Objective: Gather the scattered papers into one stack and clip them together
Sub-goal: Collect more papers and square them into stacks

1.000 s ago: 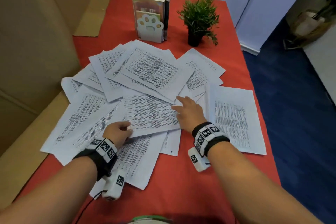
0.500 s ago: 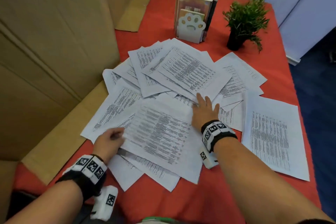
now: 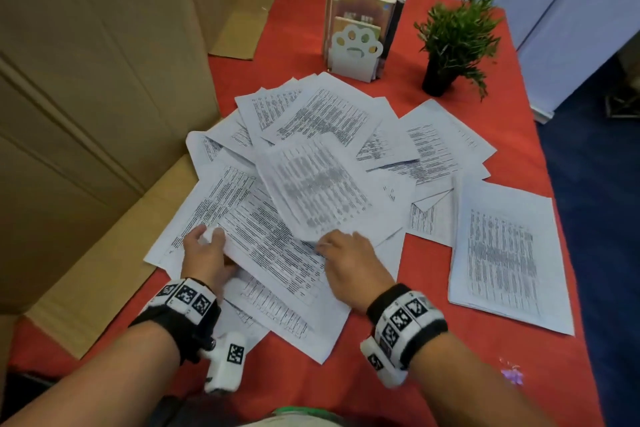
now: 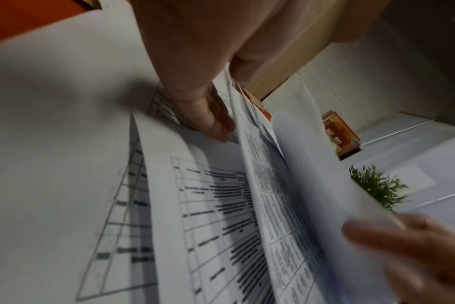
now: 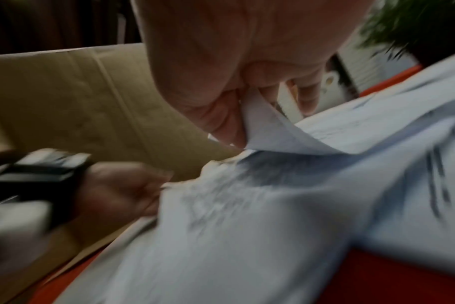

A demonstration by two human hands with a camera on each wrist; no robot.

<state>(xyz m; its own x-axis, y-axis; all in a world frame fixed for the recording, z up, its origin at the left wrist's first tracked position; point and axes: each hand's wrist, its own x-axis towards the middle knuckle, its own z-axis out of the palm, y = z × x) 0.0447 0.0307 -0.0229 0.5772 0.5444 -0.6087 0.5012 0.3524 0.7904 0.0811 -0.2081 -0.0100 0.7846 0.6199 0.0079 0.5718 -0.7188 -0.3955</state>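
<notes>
Printed papers lie fanned and overlapping across the middle of the red table, filling the centre of the head view. The left hand sits at the lower left edge of the pile, thumb on top and fingers curled under, pinching the corner of a large sheet that runs diagonally toward the lower centre; the left wrist view shows several sheets fanned between its thumb and fingers. The right hand is at lower centre, just right of the left one, gripping the near edge of a raised, blurred sheet that tilts up over the heap; in the right wrist view its thumb and fingers pinch a curled paper corner. A separate neat pile lies at right, apart from both hands.

At the upper centre stands a book holder with a paw cut-out, with a small potted plant to its right. Cardboard boxes fill the left side of the frame.
</notes>
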